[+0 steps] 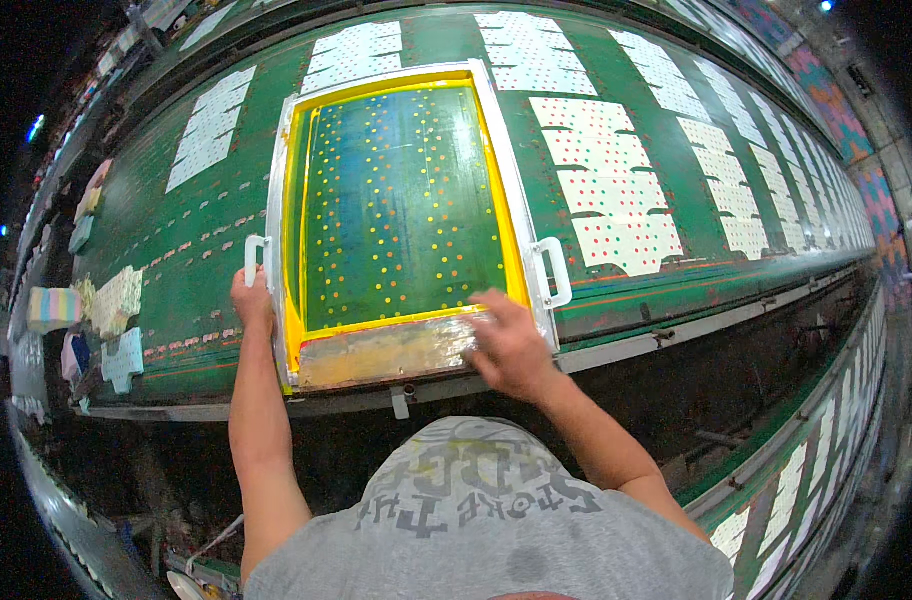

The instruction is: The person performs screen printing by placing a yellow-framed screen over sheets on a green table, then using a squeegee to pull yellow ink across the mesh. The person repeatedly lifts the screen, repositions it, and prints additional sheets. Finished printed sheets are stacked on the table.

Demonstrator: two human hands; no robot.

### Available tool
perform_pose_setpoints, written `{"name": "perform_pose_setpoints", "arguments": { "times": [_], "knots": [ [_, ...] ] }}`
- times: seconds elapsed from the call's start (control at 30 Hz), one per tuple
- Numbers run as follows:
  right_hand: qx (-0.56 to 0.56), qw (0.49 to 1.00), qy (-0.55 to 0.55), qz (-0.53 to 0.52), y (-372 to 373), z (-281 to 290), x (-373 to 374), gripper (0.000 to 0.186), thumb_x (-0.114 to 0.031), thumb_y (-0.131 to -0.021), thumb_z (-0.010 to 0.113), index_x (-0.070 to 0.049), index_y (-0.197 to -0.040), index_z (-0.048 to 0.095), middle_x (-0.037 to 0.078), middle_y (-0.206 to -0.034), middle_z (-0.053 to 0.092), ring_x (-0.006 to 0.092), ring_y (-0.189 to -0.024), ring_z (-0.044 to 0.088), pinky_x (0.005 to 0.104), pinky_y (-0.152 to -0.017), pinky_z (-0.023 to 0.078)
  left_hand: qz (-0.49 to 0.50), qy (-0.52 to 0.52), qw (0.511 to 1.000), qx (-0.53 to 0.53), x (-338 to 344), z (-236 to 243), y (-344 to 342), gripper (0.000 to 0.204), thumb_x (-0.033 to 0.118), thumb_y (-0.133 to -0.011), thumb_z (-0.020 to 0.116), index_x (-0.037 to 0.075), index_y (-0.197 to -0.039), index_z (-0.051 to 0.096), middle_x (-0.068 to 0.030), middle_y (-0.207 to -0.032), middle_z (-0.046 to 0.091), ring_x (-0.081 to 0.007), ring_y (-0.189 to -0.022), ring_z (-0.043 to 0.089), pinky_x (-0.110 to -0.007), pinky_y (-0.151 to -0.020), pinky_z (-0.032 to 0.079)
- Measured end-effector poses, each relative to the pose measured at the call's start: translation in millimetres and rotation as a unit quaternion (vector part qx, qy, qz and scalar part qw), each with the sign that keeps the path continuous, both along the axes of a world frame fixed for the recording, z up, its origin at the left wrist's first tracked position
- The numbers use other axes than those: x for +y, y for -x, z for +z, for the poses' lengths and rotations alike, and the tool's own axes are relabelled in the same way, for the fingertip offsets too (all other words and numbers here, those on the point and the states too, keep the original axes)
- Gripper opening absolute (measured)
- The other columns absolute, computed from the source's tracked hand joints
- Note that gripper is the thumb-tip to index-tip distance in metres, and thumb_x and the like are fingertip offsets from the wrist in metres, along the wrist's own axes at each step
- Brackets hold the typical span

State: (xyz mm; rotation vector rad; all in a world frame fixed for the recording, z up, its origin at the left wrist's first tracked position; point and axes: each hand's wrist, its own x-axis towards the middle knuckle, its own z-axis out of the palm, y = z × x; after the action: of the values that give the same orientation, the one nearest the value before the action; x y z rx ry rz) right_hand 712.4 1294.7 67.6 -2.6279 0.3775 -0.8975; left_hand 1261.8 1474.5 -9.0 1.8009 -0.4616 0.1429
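Screen (401, 200) flat near counter's front edge | left hand (251, 300) closed on frame's left handle (252, 258) | right hand (506, 345) gripping squeegee (386, 350) at frame's near end | advice: brace frame, keep pressure even, blade square.

Both bare forearms reach forward, left hand (252, 300) curled closed, right hand (511, 345) knuckles-up, fingers blurred.

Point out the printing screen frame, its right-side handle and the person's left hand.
printing screen frame (503, 150): head view, on its right metal rail.
right-side handle (556, 272): head view, on the white loop's outer bar.
left hand (252, 300): head view, on the back of the hand by the frame's left handle.
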Motion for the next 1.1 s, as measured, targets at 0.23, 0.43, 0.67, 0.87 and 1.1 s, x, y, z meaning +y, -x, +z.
{"name": "perform_pose_setpoints", "arguments": {
  "times": [0.23, 0.43, 0.67, 0.87, 1.1],
  "knots": [
    [0.081, 0.990, 0.070, 0.087, -13.9, -7.0, 27.2, 0.054, -0.019, -0.085, 0.084, -0.011, -0.135, 0.070, 0.013, -0.145, 0.066, 0.0378, -0.137, 0.063, 0.0529, -0.110, 0.051, 0.015, -0.098, 0.995, -0.027, 1.9, 26.8, 11.8, 0.024, 0.018, -0.095, 0.079, 0.004, -0.115, 0.077, -0.0089, -0.098, 0.078, -0.0200, -0.088, 0.073, -0.040, -0.083, 0.058],
    [0.058, 0.987, 0.126, 0.084, -20.9, -19.3, 22.4, 0.044, -0.022, -0.090, 0.079, -0.013, -0.132, 0.073, 0.012, -0.141, 0.071, 0.0340, -0.132, 0.067, 0.0503, -0.103, 0.053, 0.021, -0.258, 0.962, -0.082, 3.4, 53.7, 9.0, 0.043, 0.017, -0.085, 0.079, 0.004, -0.126, 0.075, -0.0221, -0.113, 0.080, -0.0417, -0.102, 0.077, -0.053, -0.092, 0.060],
    [0.070, 0.981, 0.166, 0.075, -31.0, 2.1, 16.5, 0.046, -0.011, -0.087, 0.073, -0.012, -0.133, 0.072, 0.013, -0.136, 0.075, 0.0339, -0.122, 0.073, 0.0497, -0.100, 0.055, -0.099, -0.227, 0.968, -0.051, -5.7, 78.3, -17.7, 0.066, 0.012, -0.082, 0.082, 0.008, -0.146, 0.066, -0.0202, -0.130, 0.077, -0.0371, -0.119, 0.075, -0.046, -0.104, 0.058],
    [0.113, 0.985, 0.132, 0.019, -66.5, 44.8, 33.5, 0.046, -0.011, -0.090, 0.070, -0.009, -0.136, 0.070, 0.013, -0.127, 0.075, 0.0326, -0.114, 0.074, 0.0476, -0.099, 0.056, -0.168, -0.264, 0.944, -0.105, -35.2, 83.9, -55.7, 0.040, 0.040, -0.103, 0.068, 0.004, -0.119, 0.078, -0.0273, -0.114, 0.078, -0.0470, -0.110, 0.074, -0.054, -0.096, 0.058],
    [0.222, 0.965, 0.129, 0.043, -139.7, 51.8, 72.7, 0.048, -0.007, -0.087, 0.072, -0.012, -0.135, 0.071, 0.012, -0.123, 0.077, 0.0335, -0.108, 0.075, 0.0480, -0.095, 0.057, -0.131, -0.245, 0.949, -0.147, -48.1, 71.8, -52.1, 0.041, 0.035, -0.112, 0.052, 0.000, -0.103, 0.071, -0.0324, -0.108, 0.074, -0.0552, -0.105, 0.070, -0.063, -0.089, 0.054]
  ]
}}
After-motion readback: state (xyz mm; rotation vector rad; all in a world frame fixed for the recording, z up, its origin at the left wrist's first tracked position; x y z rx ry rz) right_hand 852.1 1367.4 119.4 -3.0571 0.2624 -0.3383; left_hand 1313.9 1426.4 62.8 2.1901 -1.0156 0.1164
